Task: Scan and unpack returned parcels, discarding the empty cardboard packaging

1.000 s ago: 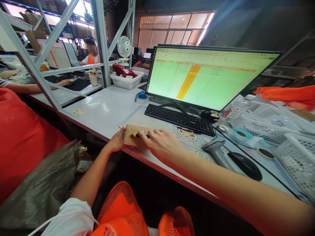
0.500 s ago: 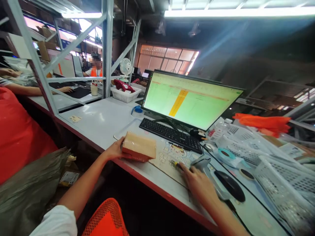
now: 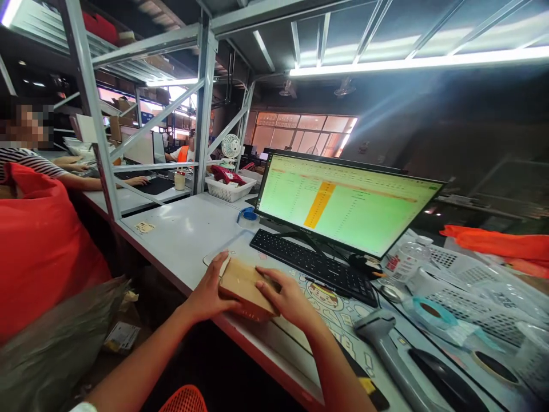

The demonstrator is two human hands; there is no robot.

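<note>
A small brown cardboard box (image 3: 245, 281) sits at the near edge of the desk, partly on the printed mat. My left hand (image 3: 211, 294) grips its left end, thumb along the near side and fingers toward the back. Over the right end of the box is my right hand (image 3: 286, 294), its fingers pressing on the top face and far edge. Beside my right forearm, a yellow-and-black tool (image 3: 368, 386) lies on the mat, partly hidden, its kind unclear. A grey barcode scanner (image 3: 386, 349) rests farther right.
Behind the box stand a black keyboard (image 3: 309, 266) and a monitor (image 3: 343, 200). A black mouse (image 3: 446, 377), tape rolls (image 3: 495, 366) and white plastic baskets (image 3: 467, 269) crowd the right. A metal rack post (image 3: 206, 109) rises at left, with co-workers beyond.
My right hand has let go of the yellow-and-black tool and moved left onto the box. My left hand stays at the box's left end. The camera view has shifted.
</note>
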